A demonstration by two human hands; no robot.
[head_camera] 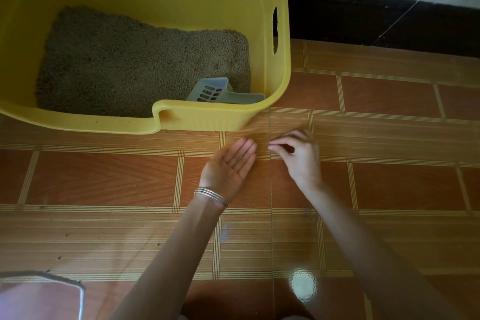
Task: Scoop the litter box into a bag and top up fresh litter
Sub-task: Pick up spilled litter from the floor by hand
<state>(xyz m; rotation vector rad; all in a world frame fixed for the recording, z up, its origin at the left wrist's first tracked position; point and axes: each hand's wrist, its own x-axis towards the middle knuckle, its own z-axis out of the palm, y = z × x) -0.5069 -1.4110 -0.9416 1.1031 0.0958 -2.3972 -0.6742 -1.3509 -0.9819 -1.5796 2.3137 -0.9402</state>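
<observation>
Now | litter box [259, 114] just beyond hands | scoop [215, 92] inside

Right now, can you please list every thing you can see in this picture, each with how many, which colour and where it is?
litter box: one, yellow, on the floor at upper left.
litter: one bed, grey-brown, inside the litter box.
scoop: one, pale grey-blue, slotted, lying on the litter in the near right corner of the box.
loose grains: a few, dark, on the left palm.
floor: brown tile pattern with yellow stripes, under everything.
skirting: dark band below a white wall, upper right.
container edge: one, pale and translucent, bottom left corner; cannot tell what it is.
bangles: several, silver, on the left wrist.
left hand: palm up, open, above the floor.
right hand: fingers curled in a pinch beside the left fingertips.
</observation>
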